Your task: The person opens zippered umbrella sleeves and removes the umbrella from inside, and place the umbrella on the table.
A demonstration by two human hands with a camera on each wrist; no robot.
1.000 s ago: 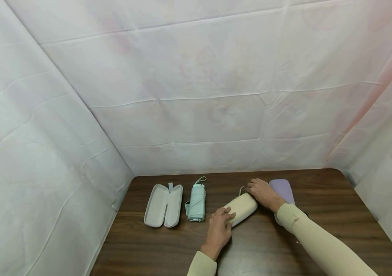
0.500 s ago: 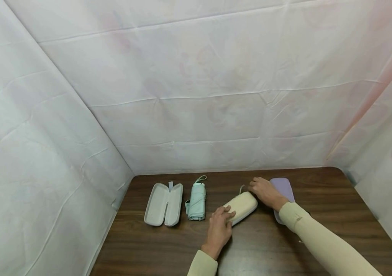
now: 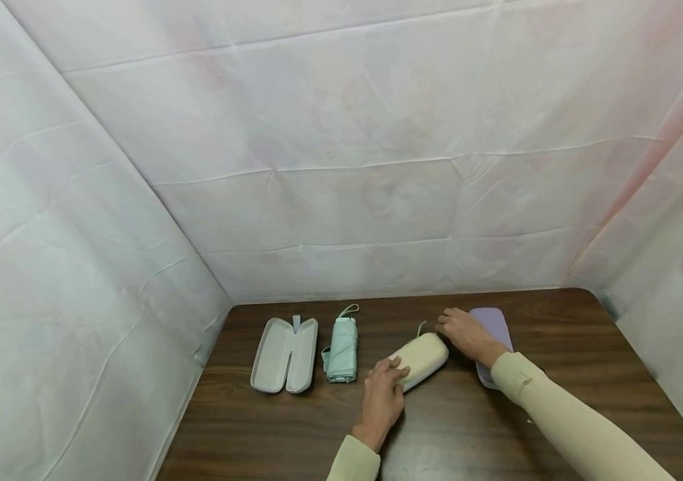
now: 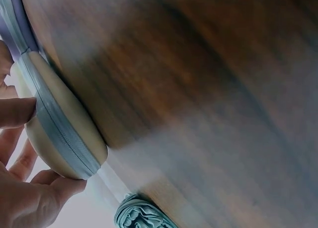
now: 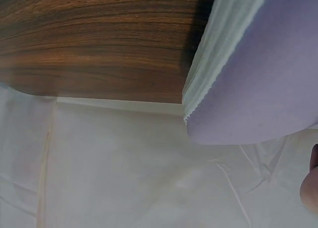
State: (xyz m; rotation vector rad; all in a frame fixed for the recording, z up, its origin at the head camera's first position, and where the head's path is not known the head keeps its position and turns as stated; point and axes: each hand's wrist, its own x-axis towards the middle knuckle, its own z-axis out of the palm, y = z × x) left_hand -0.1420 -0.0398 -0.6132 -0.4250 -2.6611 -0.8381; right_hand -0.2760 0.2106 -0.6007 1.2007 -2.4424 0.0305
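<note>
In the head view a cream zip case (image 3: pixel 420 357) lies closed and slanted on the table. My left hand (image 3: pixel 379 401) grips its near left end, fingers on top; in the left wrist view that hand (image 4: pixel 30 193) holds the case (image 4: pixel 69 118) by its sides, across the grey zip band. My right hand (image 3: pixel 467 335) is bent at the far right end of the cream case, beside its small loop; whether its fingertips pinch anything is hidden. A purple case (image 3: pixel 493 325) lies partly under the right wrist, and fills the right side of the right wrist view (image 5: pixel 263 74).
An open white case (image 3: pixel 272 357) lies at the left of the wooden table (image 3: pixel 245 434). Between it and the cream case is a folded mint umbrella (image 3: pixel 343 351) with a wrist loop. Pale cloth (image 3: pixel 341 214) hangs behind and at both sides of the table.
My right hand has shifted slightly right along the far end of the cream case. My left hand keeps its grip, and the case has stayed in place.
</note>
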